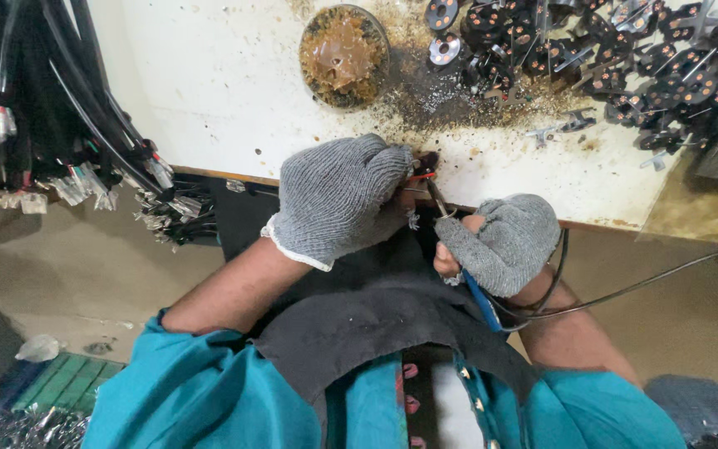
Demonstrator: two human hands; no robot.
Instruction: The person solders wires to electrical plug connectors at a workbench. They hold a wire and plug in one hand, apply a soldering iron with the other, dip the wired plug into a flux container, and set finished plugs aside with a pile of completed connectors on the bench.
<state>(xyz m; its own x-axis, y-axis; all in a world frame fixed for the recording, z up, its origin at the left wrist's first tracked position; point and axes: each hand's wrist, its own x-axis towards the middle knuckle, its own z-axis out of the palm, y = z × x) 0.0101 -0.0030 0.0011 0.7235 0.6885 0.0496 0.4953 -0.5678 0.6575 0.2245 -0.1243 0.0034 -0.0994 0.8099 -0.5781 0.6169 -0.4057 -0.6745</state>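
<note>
Head view shows the gloved left hand (338, 198) closed on a small red-wired part (424, 166) at the tabletop (226, 91) edge, right hand (504, 241) gripping a soldering iron (469, 287) touching it, many parts (625, 58) piled beyond.

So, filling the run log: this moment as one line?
left hand: grips small part | right hand: holds soldering iron, tip at part | bench

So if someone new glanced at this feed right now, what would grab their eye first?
Probably the two grey knit gloves at centre: the left hand pinches a small part with red wires at the table edge, while the right hand holds a blue-handled soldering iron with its tip against that part. Next, the round tin of brown paste at top centre and the heap of black round parts at top right.
</note>
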